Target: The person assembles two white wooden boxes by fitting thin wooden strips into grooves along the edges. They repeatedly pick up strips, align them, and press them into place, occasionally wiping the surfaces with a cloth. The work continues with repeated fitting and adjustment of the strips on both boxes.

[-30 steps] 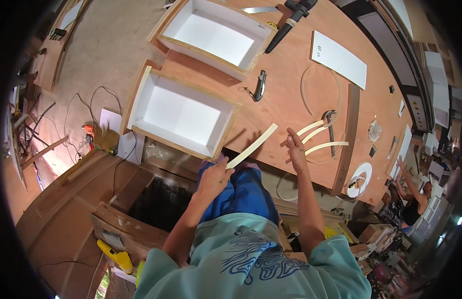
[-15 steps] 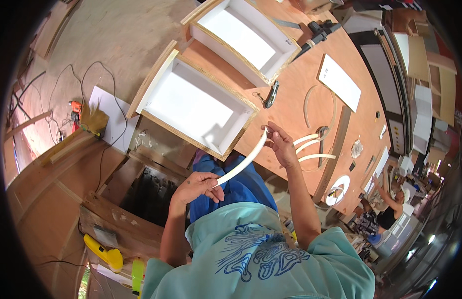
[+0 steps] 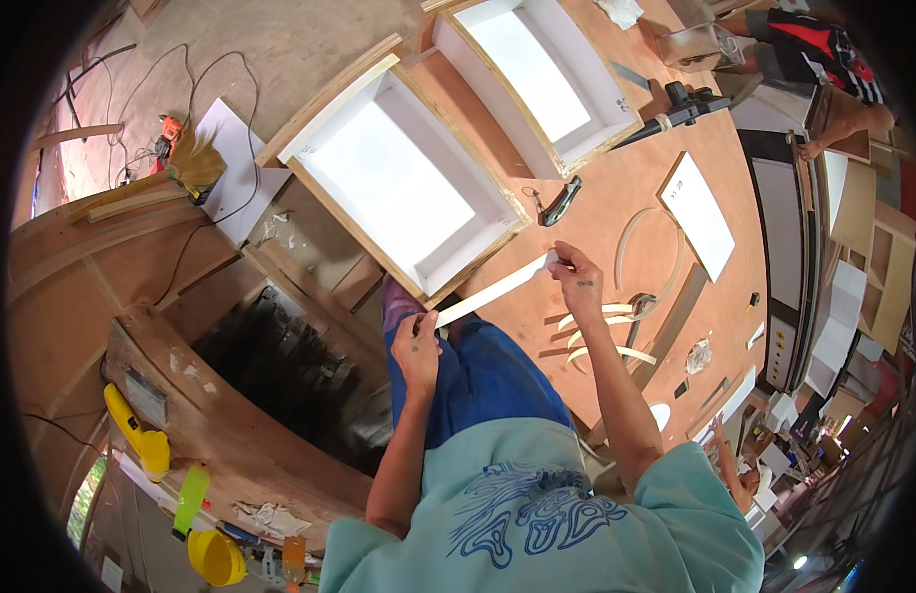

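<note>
A thin white edging strip (image 3: 497, 290) is stretched between my two hands, just off the near edge of the plywood table. My left hand (image 3: 416, 351) pinches its lower end in front of my blue trousers. At the upper end, my right hand (image 3: 579, 282) grips it between thumb and fingers, over the tabletop. Close beyond the strip stands a drawer box (image 3: 389, 168) with a white inside and bare wooden edges. Several short pale curved strips (image 3: 601, 321) lie under and beside my right forearm. A dark-handled folding tool (image 3: 559, 202) rests past my right hand.
A second drawer box (image 3: 527, 69) stands farther back. On the table lie a black clamp-like tool (image 3: 680, 104), a white panel (image 3: 697, 215) and a dark wooden batten (image 3: 680, 316). At left are a broom (image 3: 193, 163) and a yellow tool (image 3: 136, 433). Another person's arm (image 3: 843, 133) shows at upper right.
The strip, bowed earlier, now looks nearly straight and turned flat side up. Both hands have shifted slightly right in view, still holding its ends. The view has swung, bringing a person into the upper right.
</note>
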The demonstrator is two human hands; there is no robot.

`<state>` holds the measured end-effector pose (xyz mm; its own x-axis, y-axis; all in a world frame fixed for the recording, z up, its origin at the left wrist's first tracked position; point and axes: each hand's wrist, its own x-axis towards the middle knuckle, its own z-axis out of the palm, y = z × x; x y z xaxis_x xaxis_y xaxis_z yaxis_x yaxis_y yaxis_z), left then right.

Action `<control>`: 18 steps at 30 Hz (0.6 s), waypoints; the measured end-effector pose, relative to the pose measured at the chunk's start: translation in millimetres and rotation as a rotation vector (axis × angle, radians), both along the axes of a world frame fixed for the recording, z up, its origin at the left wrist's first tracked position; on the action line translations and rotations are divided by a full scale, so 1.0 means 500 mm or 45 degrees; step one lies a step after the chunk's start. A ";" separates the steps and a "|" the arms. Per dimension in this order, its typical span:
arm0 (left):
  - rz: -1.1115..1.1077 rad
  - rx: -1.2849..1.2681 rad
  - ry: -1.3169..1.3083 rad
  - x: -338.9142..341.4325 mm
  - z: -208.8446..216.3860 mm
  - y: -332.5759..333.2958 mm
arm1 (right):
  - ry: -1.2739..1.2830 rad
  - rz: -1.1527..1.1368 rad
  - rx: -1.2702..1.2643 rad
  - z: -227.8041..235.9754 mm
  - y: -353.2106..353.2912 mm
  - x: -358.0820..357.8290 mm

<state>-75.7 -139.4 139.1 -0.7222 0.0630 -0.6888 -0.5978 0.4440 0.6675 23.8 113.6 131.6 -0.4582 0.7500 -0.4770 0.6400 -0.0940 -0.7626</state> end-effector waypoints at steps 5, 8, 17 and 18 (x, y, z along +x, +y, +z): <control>0.391 0.277 0.085 0.071 -0.049 0.011 | -0.063 0.167 0.009 -0.051 0.053 0.002; 0.536 0.368 0.012 0.077 -0.052 0.016 | 0.090 0.095 -0.243 -0.072 0.078 -0.007; 0.690 0.117 0.043 0.068 -0.065 0.037 | 0.114 -0.005 -0.288 -0.107 0.083 -0.054; 0.665 0.090 0.052 0.066 -0.066 0.042 | 0.089 0.003 -0.230 -0.114 0.085 -0.060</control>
<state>-42.8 -118.6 106.0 -0.6959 -0.2672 -0.6666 -0.7003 0.0467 0.7123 -6.2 155.9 74.6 -0.4969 0.6541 -0.5703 0.5862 -0.2316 -0.7764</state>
